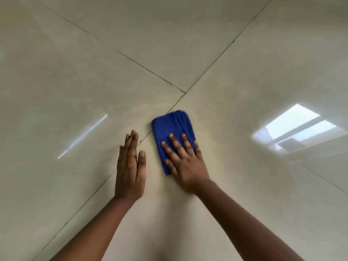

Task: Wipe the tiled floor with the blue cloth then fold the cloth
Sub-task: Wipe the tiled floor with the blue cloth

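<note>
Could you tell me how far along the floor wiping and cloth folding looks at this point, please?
The blue cloth already lies folded into a compact rectangle on the tiled floor, so folding looks largely done. The right hand presses flat on its near end, fingers spread; the left hand is open beside it, apart from the cloth. Whether the wiping is finished cannot be told; the tiles look glossy. At most a final fold or smoothing remains.

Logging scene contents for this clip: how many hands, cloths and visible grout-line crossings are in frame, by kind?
Hands: 2, the left hand flat on the tiled floor, the right hand pressing the cloth.
Blue cloth: 1, folded.
Grout-line crossing: 1.
Total: 4.
</note>
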